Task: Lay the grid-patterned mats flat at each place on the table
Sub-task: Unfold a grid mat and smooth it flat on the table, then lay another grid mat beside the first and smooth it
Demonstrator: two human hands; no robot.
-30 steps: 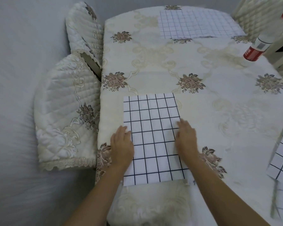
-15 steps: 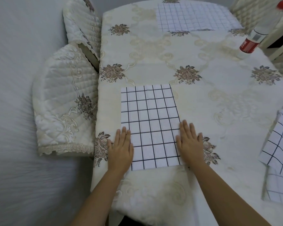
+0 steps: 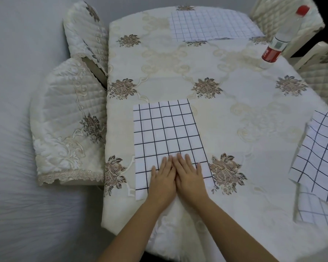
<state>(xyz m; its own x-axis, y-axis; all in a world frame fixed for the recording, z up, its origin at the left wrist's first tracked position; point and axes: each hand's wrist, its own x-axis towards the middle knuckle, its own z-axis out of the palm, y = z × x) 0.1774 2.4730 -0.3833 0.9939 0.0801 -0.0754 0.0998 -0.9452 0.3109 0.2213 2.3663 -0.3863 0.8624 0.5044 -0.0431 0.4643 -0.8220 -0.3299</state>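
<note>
A white mat with a dark grid lies flat on the near left part of the table. My left hand and my right hand rest palm down side by side on its near middle, fingers stretched out and touching each other. A second grid mat lies flat at the table's far end. At the right edge, a rumpled grid mat partly overlaps another one beneath it.
A cream floral tablecloth covers the table. A clear bottle with a red label and red cap stands at the far right. Two quilted chairs stand along the left side, more quilted chairs at the right. Grey floor on the left.
Both hands slid inward from the mat's side edges to meet at its near middle. The mat sits a little farther onto the table than a second ago.
</note>
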